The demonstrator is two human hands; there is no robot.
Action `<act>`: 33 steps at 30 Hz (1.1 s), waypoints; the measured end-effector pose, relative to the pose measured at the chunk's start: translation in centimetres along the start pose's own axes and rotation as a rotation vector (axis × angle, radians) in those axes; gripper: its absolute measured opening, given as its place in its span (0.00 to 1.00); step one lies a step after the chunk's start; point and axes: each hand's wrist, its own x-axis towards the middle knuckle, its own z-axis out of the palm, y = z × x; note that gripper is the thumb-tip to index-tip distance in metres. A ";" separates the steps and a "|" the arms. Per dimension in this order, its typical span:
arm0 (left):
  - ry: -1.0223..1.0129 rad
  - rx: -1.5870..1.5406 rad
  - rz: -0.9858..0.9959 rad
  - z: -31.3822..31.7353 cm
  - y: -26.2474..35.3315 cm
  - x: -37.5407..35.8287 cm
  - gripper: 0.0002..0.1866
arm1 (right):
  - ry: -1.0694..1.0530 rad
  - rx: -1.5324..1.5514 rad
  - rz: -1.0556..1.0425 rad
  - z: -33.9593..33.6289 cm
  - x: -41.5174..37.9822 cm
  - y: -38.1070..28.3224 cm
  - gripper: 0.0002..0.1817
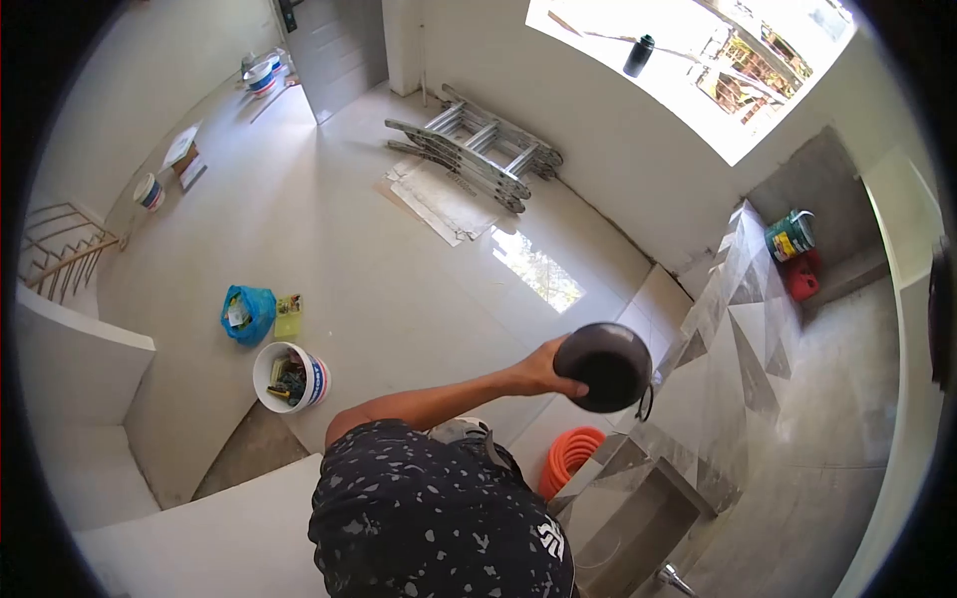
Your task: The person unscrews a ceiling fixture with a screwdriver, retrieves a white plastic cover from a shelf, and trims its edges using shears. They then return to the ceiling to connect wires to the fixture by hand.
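My left hand (pixel 543 371) reaches across to the right, closed on the rim of a dark round bowl-like container (pixel 606 369). My thumb lies over the edge, and the opening faces up toward me. Just below the container's right side shows a thin black loop (pixel 646 403). Beneath it are the grey patterned counter (pixel 688 429) and a coiled orange hose (pixel 573 458). My right hand is out of view.
A sink basin (pixel 638 523) with a faucet (pixel 676 580) is set in the counter. A white bucket of tools (pixel 317 381) and a blue bag (pixel 254 317) stand on the floor at left. A folded ladder (pixel 478 149) lies by the wall. A green pail (pixel 791 236) sits at far right.
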 end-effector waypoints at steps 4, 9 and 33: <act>0.089 -0.006 0.041 -1.2 1.3 1.0 0.42 | 0.010 0.024 -0.012 1.5 -0.1 0.4 0.54; 0.237 0.010 0.055 -2.4 2.2 -1.5 0.41 | 0.032 0.046 -0.024 2.3 -0.8 0.8 0.55; 0.554 -0.371 0.228 -19.5 4.5 -17.7 0.36 | 0.535 0.187 -0.510 3.3 -2.8 -12.4 0.59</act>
